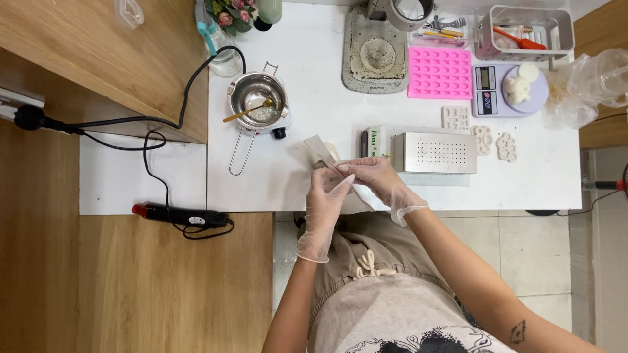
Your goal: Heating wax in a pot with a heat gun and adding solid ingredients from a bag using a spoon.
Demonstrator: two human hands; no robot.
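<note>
Both my hands wear thin clear gloves and meet over the near edge of the white table. My left hand and my right hand together pinch a thin white sheet of paper or plastic that sticks up and to the left from my fingers. What lies under the sheet is hidden by my hands.
A steel pot with a gold spoon sits on a small burner at the left. A perforated metal box, a pink silicone mould, a small scale with white pieces, white moulds and a black-corded tool surround them.
</note>
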